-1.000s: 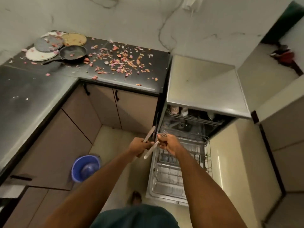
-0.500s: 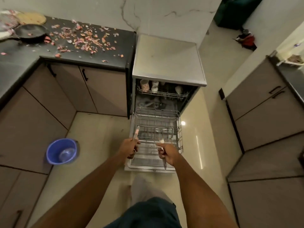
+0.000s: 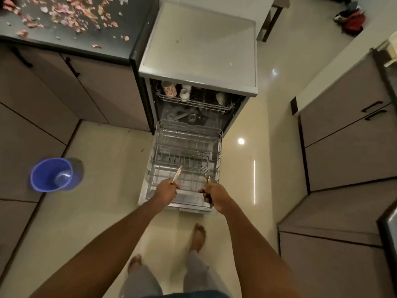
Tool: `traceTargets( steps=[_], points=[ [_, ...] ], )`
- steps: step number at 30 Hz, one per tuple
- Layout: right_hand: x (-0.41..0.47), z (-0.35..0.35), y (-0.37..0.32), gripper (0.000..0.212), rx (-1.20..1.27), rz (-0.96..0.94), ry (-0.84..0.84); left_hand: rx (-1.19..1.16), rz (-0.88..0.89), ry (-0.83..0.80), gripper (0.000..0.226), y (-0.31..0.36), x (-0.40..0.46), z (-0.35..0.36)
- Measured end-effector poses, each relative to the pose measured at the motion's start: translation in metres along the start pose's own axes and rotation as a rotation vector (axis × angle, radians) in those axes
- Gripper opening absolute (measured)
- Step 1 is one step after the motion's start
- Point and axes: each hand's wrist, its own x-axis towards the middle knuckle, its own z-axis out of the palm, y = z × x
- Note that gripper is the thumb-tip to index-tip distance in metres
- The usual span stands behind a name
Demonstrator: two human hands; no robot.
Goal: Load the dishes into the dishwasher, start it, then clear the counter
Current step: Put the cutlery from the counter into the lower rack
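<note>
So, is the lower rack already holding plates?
No, the lower rack is pulled out with only bare wire showing, no plates.

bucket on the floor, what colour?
Blue bucket, clearest in the head view.

Blue bucket (image 3: 51, 175) on floor by cabinets (image 3: 343, 134); red cloth (image 3: 352, 19) far right corner.

dim warm light; lamp glare on glossy floor (image 3: 241, 141); wide-angle bending at edges
</note>
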Motion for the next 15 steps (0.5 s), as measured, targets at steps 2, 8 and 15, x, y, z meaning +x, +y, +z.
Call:
traceTargets(
  steps=[2, 8, 15],
  points=[
    [0.020, -0.026, -0.002, 0.024, -0.129, -0.028, 0.051, 0.063, 0.046, 0.028, 0.029, 0.011, 0.017, 0.017],
    [0.124, -0.058, 0.000, 0.029, -0.459, -0.125, 0.133, 0.207, 0.133, 0.053, 0.027, 0.020, 0.098, 0.038],
    [0.252, -0.038, 0.025, 0.025, -0.885, -0.212, 0.186, 0.387, 0.157, 0.019, 0.028, -0.022, 0.241, 0.076]
  ],
)
